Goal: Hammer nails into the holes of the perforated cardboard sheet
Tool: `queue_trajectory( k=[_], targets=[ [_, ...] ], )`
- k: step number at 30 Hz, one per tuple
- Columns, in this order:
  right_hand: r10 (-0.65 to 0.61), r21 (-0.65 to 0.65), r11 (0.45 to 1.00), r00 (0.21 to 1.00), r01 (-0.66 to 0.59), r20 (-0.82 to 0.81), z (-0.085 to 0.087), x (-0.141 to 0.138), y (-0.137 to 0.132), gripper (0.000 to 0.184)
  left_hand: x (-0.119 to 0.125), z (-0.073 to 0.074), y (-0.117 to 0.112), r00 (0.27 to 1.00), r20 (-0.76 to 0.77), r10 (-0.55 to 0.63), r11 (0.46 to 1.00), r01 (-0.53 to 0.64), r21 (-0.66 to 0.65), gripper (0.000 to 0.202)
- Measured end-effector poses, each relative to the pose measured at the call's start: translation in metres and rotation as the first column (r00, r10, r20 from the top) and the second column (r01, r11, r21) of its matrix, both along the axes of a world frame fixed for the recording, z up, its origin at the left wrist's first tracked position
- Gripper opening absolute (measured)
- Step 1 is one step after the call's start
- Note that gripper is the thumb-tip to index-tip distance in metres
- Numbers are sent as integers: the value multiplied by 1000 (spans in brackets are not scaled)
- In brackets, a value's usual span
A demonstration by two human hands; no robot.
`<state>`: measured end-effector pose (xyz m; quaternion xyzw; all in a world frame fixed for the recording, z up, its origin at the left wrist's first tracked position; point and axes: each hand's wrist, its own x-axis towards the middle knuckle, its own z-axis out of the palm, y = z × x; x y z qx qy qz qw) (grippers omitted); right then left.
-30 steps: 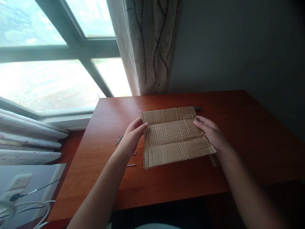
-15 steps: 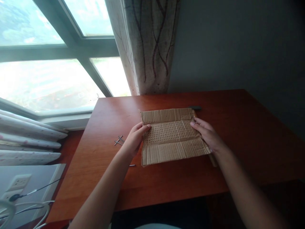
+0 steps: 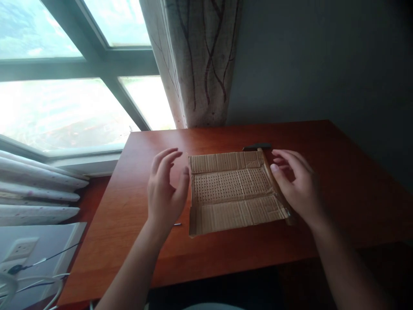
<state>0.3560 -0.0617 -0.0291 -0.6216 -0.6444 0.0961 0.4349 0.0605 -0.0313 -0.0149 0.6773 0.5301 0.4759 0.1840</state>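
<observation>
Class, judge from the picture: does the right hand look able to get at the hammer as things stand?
Probably yes: the right hand is open, close beside the hammer's handle. The cardboard seems to overlap part of it, but its upper stretch shows uncovered, with nothing visible in the way.

Worktop (image 3: 348, 181), reddish wood, under the fingers (image 3: 166, 163). Window (image 3: 64, 103), glaring, left beyond them. Curtain (image 3: 206, 64), branch-patterned, straight beyond. Wall (image 3: 312, 64), dim to my eye, beyond right.
</observation>
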Motion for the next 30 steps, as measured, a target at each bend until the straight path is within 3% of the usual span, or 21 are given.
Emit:
queue_trajectory(
  k=[2,4,7,12,19,25,30],
  targets=[
    [165,45,983,966,-178,199,13,-16,-2,30,10,12,-9,929,-329,-169,976,205,78,29],
    [304,-11,948,889,-319,344,16,-34,-2,34,23,16,-17,799,-540,-266,939,341,42,33],
    [374,-108,924,805,-367,460,7,-52,2,38,39,9,-23,701,-645,-303,933,358,-49,37],
    [389,-148,919,786,-364,480,-7,-52,6,44,39,-6,-22,696,-660,-283,943,327,-60,40],
    [403,-174,914,786,-366,468,-1,-52,6,44,37,-10,-19,703,-627,-335,928,360,-92,41],
    [391,-147,918,790,-367,472,-6,-52,6,45,37,-19,-20,745,-560,-361,922,376,-94,41],
    [399,-150,915,796,-373,454,-6,-53,6,44,31,-14,-18,782,-485,-392,910,408,-77,36]
  ],
)
